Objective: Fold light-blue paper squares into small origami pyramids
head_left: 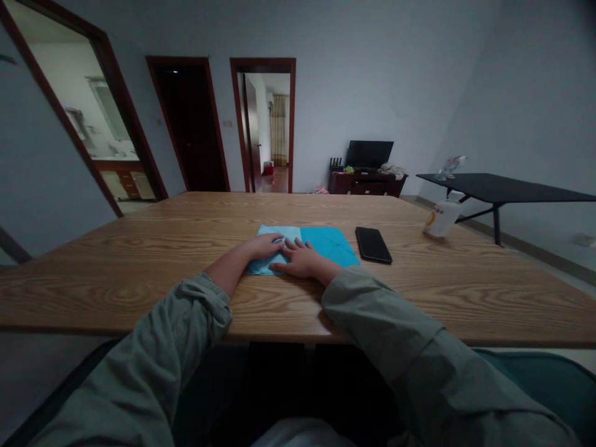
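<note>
A creased blue sheet (328, 243), paper by its look, lies flat on the wooden table (153, 248) in front of me. Its left part is paler than the right. My left hand (264, 246) rests on the pale part, fingers stretched to the right and nothing visibly gripped. Beside it, my right hand (302, 258) presses flat across the pale part, with its fingers spread. The fingertips of both hands come close together there, and the sheet beneath them is hidden.
Right of the sheet lies a black phone (373, 244). Farther right stands a white plastic container (442, 217). A black folding table (507, 186) with a clear plastic item (451, 166) on it is beyond. At the back, a television (369, 154) stands on a dark cabinet (365, 184).
</note>
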